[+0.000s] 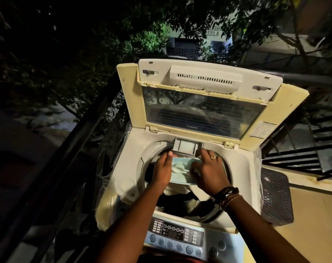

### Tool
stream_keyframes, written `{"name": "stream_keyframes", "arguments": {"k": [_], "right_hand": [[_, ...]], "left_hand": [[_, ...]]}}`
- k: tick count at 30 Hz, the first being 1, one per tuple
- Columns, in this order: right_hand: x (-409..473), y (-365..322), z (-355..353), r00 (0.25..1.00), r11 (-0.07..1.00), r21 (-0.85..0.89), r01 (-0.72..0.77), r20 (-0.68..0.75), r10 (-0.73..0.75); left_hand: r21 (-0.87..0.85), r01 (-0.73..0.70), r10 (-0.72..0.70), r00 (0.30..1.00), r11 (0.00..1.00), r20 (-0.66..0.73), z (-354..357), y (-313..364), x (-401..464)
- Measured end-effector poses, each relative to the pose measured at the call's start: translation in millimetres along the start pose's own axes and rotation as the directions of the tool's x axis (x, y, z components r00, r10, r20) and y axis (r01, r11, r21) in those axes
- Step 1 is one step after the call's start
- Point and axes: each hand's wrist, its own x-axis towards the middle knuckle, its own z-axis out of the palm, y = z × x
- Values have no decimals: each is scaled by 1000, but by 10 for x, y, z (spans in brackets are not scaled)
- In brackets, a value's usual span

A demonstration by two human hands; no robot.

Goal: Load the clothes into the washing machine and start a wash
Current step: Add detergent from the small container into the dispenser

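While lid's up, hands (pixel 162 168) hold drawer (pixel 181 170).

drum mouth (pixel 155 149) open above, raised lid (pixel 203 114) blocking behind

We see dark leafy trees (pixel 70 44) beyond a black railing (pixel 53 177). A building (pixel 199 42) with partly hidden lettering stands behind them, and a dark mesh mat (pixel 275 198) lies at right.

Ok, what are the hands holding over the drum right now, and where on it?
Both hold a pale blue detergent tray above the drum: left hand on its left edge, right hand gripping its right side.
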Motion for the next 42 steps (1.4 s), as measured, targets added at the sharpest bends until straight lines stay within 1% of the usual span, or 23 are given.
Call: {"name": "stream_keyframes", "arguments": {"k": [2,4,6,9,13,16,19,21,24,25,27,30,34,37,40,41,42], "right_hand": [[5,61,-25,1000,1000,2,1,-30,-1],[8,116,-53,1000,1000,1,3,-18,-3],[16,155,-69,1000,1000,-3,18,6,-18],[24,128,-51,994,995,29,95,43,-97],[-36,13,62,980,982,62,180,74,-184],[-62,-114,137,973,978,88,188,123,-198],[-72,-216,156,969,967,176,184,130,-209],[-59,-254,178,980,948,301,99,137,-146],[-26,-265,241,980,850,504,-152,191,62],[-17,-266,261,970,811,543,-217,211,118],[-17,-271,279,952,759,579,-299,239,192],[-16,-263,265,938,719,603,-346,243,247],[-14,-203,180,939,713,611,-344,199,281],[24,-113,135,931,699,618,-359,181,318],[145,3,89,901,658,626,-418,190,391],[206,44,57,894,662,616,-427,175,414],[269,83,31,896,693,589,-416,136,422]], "left_hand": [[-36,43,-44,999,998,-27,-5,8,-3],[-83,87,-90,996,993,-28,-5,24,-27],[-101,104,-107,994,989,-27,7,67,-57],[-127,98,-102,994,987,-27,12,103,-71],[-85,68,-68,998,994,7,48,120,-92],[-107,80,-81,997,991,-5,13,151,-118],[-135,112,-114,993,984,-5,-43,98,-117],[-142,130,-131,991,981,2,-91,67,-110],[-121,133,-133,991,984,11,-139,47,-109],[-126,138,-137,990,982,20,-161,42,-107],[-141,157,-155,988,978,21,-199,56,-126],[-137,177,-177,984,975,10,-239,71,-133],[-108,201,-204,979,974,-25,-276,17,-102],[-97,163,-164,986,982,-7,-322,85,-127],[-47,119,-120,993,992,-13,-360,170,-160],[-51,114,-115,993,992,-3,-371,168,-158],[-60,116,-116,993,991,4,-381,164,-156]]}}
